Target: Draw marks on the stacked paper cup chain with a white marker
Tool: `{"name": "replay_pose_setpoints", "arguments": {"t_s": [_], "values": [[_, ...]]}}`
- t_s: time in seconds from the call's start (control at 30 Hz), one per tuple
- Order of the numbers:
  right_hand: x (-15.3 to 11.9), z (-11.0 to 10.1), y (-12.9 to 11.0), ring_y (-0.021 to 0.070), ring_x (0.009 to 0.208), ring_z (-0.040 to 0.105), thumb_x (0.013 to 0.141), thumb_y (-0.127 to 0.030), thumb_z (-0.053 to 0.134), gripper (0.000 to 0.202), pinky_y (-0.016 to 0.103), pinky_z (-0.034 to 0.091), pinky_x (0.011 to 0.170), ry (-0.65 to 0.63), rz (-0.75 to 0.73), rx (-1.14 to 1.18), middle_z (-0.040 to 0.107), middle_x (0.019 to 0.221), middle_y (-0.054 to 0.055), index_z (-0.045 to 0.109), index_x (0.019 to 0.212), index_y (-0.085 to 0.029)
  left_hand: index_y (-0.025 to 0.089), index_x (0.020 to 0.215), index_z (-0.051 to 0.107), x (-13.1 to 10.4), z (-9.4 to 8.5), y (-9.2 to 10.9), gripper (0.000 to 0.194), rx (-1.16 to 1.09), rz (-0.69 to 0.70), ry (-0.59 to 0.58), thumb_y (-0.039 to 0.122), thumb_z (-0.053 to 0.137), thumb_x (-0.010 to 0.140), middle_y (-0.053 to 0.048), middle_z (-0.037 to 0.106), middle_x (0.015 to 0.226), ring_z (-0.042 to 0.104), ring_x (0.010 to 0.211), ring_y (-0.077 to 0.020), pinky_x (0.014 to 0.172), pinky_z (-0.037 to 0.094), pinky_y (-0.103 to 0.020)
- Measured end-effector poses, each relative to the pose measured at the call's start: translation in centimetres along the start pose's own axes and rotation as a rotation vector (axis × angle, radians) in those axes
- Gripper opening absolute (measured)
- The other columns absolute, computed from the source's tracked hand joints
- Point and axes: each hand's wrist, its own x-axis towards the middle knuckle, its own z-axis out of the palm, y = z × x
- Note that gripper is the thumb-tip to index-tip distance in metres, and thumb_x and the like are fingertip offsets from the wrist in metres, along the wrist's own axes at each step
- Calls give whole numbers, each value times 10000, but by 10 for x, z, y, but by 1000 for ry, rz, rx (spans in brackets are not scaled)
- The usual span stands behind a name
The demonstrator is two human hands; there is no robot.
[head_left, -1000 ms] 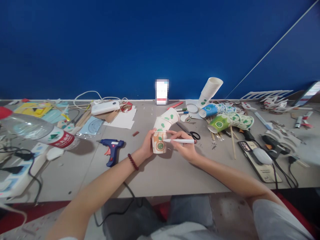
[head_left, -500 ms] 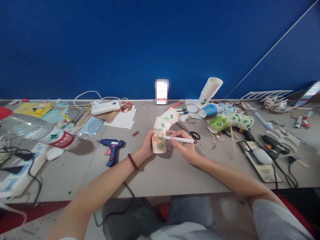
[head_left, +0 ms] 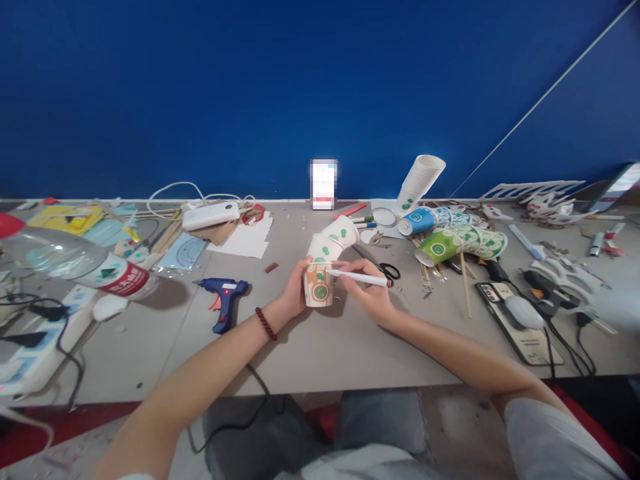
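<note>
A curved chain of joined paper cups (head_left: 325, 250), white with green prints, stands in front of me; its lowest cup is coloured orange. My left hand (head_left: 296, 288) is closed around the left side of that orange cup. In my right hand (head_left: 369, 292) is a white marker (head_left: 363, 278), gripped like a pen, its tip at the upper right of the orange patch. Whether the tip touches the cup I cannot tell for sure. Scissors (head_left: 389, 271) with black handles lie just beyond my right hand, partly hidden.
A blue glue gun (head_left: 225, 300) lies left of my left arm. Further left are a plastic bottle (head_left: 120, 270) and a power strip (head_left: 47, 347). To the right are green cups (head_left: 440, 248), blue cups (head_left: 420, 220), a cup stack (head_left: 423, 180) and a phone (head_left: 525, 340) under a white mouse (head_left: 524, 311).
The marker and my right hand have shifted very slightly at the orange cup. My left hand and the cups stay in place. A pale blur has appeared at the far right edge.
</note>
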Motion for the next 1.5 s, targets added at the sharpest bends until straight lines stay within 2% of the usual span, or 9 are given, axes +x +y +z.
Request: {"name": "replay_pose_setpoints", "arguments": {"t_s": [0.2,0.3,0.47,0.63,0.7,1.07,1.2,1.27,1.5], "values": [[1,-1,-1,321,1090,732,869,-394,702,192,435,587,843,-27,-26,53,729,772,45,642,781,-234,151,868,710,1,-1,-2,319,28,37,52,448,622,792,-71,733,733,649,601,-209,642,501,-329],[1,-1,-1,333,1101,725,858,-389,713,201,453,580,858,-51,-21,74,708,722,33,637,758,-232,152,843,708,1,0,-2,300,32,49,95,437,628,787,-67,730,723,638,591,-205,629,487,-322],[0,-1,-1,326,1117,720,874,-379,692,184,448,572,874,-52,-25,75,720,745,36,633,776,-234,146,855,712,1,2,-1,299,18,49,89,425,631,785,-73,737,738,644,598,-205,626,487,-318],[-1,-2,2,300,1084,735,886,-325,682,111,422,575,857,-20,-24,1,774,1000,104,639,870,-224,133,890,715,-1,3,0,311,-10,6,52,413,606,812,-85,745,770,665,637,-209,657,509,-321],[-1,-2,3,285,1067,742,888,-319,680,108,421,574,873,-13,-24,-14,777,1035,119,637,884,-221,126,898,713,-1,3,0,306,-23,4,53,397,590,826,-91,750,798,676,665,-208,674,516,-318],[0,0,1,281,1042,749,873,-307,688,97,415,583,856,-2,-18,-7,778,1002,115,645,865,-221,130,893,711,0,2,0,308,-6,8,66,403,585,828,-86,750,796,677,659,-204,666,511,-313],[0,-1,1,306,1095,732,865,-288,688,99,402,585,834,-35,-33,33,725,754,42,640,804,-227,131,872,706,0,3,-1,315,30,32,84,422,605,807,-82,737,753,654,614,-206,638,496,-321],[0,-1,1,311,1107,727,861,-274,687,101,412,580,858,-46,-45,52,688,691,19,639,785,-227,130,870,705,0,3,-1,313,34,39,102,422,615,799,-78,733,746,649,610,-204,638,491,-320],[-1,-1,2,312,1105,727,866,-315,684,135,409,582,840,-42,-33,33,709,739,33,633,775,-230,137,866,696,1,4,0,313,43,39,129,429,608,798,-66,716,717,634,583,-195,617,491,-314]]}}
